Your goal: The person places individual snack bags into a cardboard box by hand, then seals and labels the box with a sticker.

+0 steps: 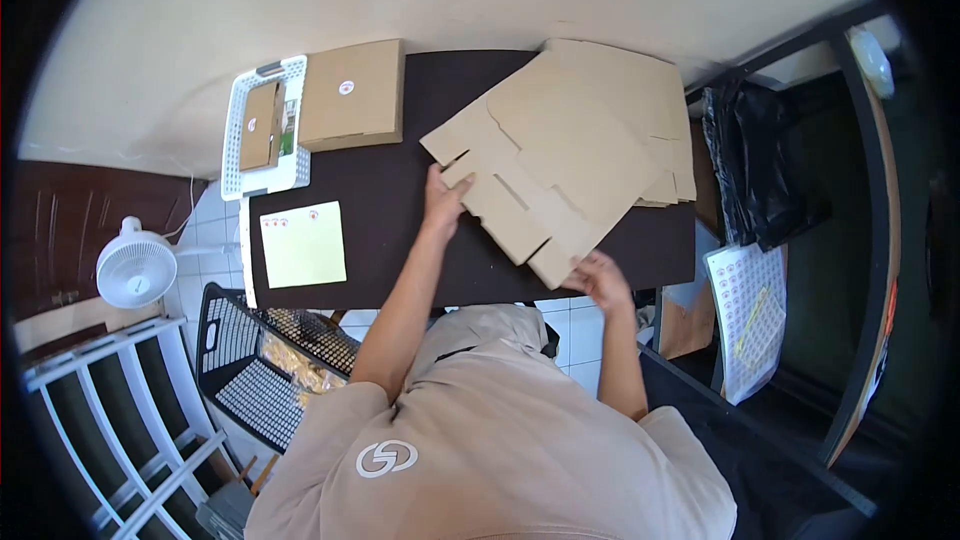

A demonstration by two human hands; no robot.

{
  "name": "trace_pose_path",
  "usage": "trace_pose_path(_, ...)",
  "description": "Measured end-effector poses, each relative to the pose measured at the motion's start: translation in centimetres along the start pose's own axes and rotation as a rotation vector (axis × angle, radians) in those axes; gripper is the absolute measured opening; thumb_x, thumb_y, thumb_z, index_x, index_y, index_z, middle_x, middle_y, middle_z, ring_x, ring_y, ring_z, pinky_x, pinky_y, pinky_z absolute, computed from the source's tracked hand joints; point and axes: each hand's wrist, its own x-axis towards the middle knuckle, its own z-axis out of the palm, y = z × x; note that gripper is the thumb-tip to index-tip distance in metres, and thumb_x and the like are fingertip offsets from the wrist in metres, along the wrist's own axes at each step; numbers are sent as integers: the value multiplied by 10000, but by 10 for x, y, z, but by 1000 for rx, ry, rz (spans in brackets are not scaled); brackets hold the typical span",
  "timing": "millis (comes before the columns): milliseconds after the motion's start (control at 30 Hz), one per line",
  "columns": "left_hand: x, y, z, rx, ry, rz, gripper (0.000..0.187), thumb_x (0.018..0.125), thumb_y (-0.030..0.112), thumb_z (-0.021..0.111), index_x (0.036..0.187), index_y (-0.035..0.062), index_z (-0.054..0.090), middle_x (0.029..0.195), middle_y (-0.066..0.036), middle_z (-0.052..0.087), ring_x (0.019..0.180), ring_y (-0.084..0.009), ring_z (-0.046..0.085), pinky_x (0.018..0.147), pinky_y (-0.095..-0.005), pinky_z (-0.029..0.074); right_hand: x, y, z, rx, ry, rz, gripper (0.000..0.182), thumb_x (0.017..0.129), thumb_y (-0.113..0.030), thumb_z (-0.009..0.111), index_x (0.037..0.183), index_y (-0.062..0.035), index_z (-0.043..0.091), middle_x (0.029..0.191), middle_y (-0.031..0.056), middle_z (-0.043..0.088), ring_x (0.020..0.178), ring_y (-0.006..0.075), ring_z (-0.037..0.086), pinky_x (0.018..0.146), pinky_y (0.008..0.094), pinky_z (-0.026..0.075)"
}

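A flat, die-cut cardboard box blank lies slantwise over the dark table, its slotted flaps toward me. My left hand grips its left edge, with the thumb side on top of a flap and the other fingers partly hidden. At the near right corner, my right hand holds the blank's edge between bent fingers, slightly blurred. Under the blank's far right part lie more flat cardboard pieces, mostly covered by it.
A folded cardboard box with a round sticker stands beside a white basket holding a smaller box. A yellowish sticker sheet lies near the table's left edge. Below are a black crate and white fan.
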Motion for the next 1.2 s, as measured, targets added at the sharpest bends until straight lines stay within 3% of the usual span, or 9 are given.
trace_pose_path(133,-8,2,-98,121,244,119,433,829,34,705,1163,-22,436,1056,-181,639,942,-234,656,825,-345,538,1,38,64,-558,-224,212,226,901,-210,639,863,10,670,776,84,682,663,153,642,627,280,533)
trace_pose_path(167,-17,12,-118,153,266,43,425,829,43,708,1161,-33,454,1044,-185,652,919,-231,665,814,-342,541,2,35,77,-931,-266,45,296,893,-244,642,766,21,674,694,64,659,619,121,597,598,258,487)
trace_pose_path(333,-48,24,-188,343,500,76,303,850,77,681,1111,-41,583,949,-172,699,819,-182,680,727,-301,533,15,-26,136,-1179,-383,-300,292,854,-254,618,733,6,672,606,133,635,587,269,642,603,376,502)
trace_pose_path(533,-63,8,-180,551,594,335,339,883,138,640,1182,-11,584,1050,-162,682,937,-230,665,800,-333,513,94,-12,177,-1301,-265,-843,327,873,-261,619,1077,-5,618,1110,205,625,1049,357,601,872,410,477)
trace_pose_path(633,-77,-6,-143,920,532,484,432,919,201,564,1274,-42,513,1266,-237,547,1192,-335,526,994,-403,409,113,28,186,-1526,-274,-925,444,906,-274,570,1281,-42,522,1421,228,384,1354,465,272,1096,591,216)
trace_pose_path(700,-85,-25,-120,1071,508,543,485,944,248,522,1318,-56,469,1350,-275,473,1278,-346,457,1058,-430,355,113,43,184,-1569,-245,-994,457,910,-283,561,1295,-41,514,1432,228,373,1365,458,252,1104,593,190)
trace_pose_path(767,-89,-45,-102,1406,453,377,634,967,369,444,1410,-70,329,1493,-274,265,1417,-370,217,1150,-498,142,116,51,180,-1630,-194,-1058,491,920,-307,530,1326,-33,492,1472,223,329,1393,438,201,1128,579,130)
trace_pose_path(867,-80,-49,-104,1505,435,326,719,964,430,405,1459,-57,219,1549,-248,123,1452,-347,93,1156,-522,73,116,55,182,-1683,-159,-1078,489,924,-311,509,1325,-32,492,1480,218,322,1397,433,201,1131,577,123)
trace_pose_path(1200,-43,-22,-122,1630,497,231,751,962,468,392,1469,-52,200,1552,-246,111,1452,-358,73,1161,-502,86,118,59,183,-1703,-116,-1081,498,928,-329,474,1327,-34,501,1484,213,326,1400,430,202,1137,573,111)
